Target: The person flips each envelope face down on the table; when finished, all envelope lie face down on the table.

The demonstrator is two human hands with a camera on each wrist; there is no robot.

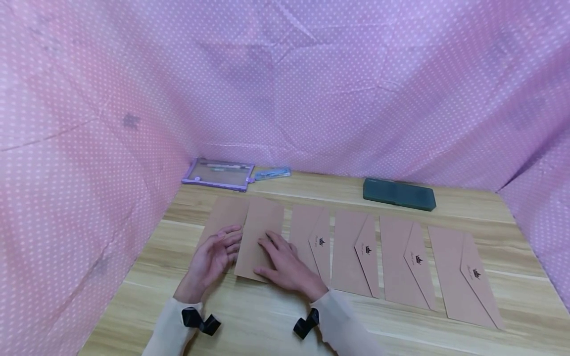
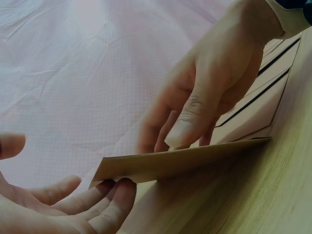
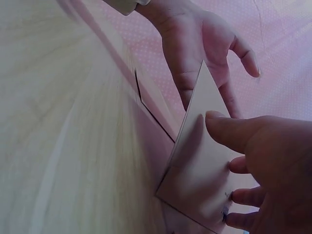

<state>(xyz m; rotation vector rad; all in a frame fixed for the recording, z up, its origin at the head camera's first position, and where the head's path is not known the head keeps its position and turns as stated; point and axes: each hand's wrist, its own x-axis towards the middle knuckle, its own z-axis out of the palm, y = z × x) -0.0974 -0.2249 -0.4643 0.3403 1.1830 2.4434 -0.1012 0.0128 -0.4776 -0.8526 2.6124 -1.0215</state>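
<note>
A brown kraft envelope (image 1: 262, 217) lies under my right hand (image 1: 287, 267), its left edge tilted up off the table. My left hand (image 1: 213, 259) is turned palm up, with fingertips (image 2: 124, 192) touching the envelope's underside at that raised edge. On the upper face, my right thumb (image 3: 226, 126) and fingertips rest spread out. Small dark print (image 3: 225, 213) shows on this face beside the right fingertips in the right wrist view. Another brown envelope (image 1: 224, 212) lies flat to the left, partly behind the left hand.
Several brown envelopes with pointed flaps and crown prints, such as this one (image 1: 356, 247), lie in a row to the right on the wooden table (image 1: 240, 326). Behind are a purple-edged zip pouch (image 1: 218, 174), a small blue case (image 1: 272, 173) and a dark green box (image 1: 398, 194). Pink dotted cloth (image 1: 285, 89) encloses the table.
</note>
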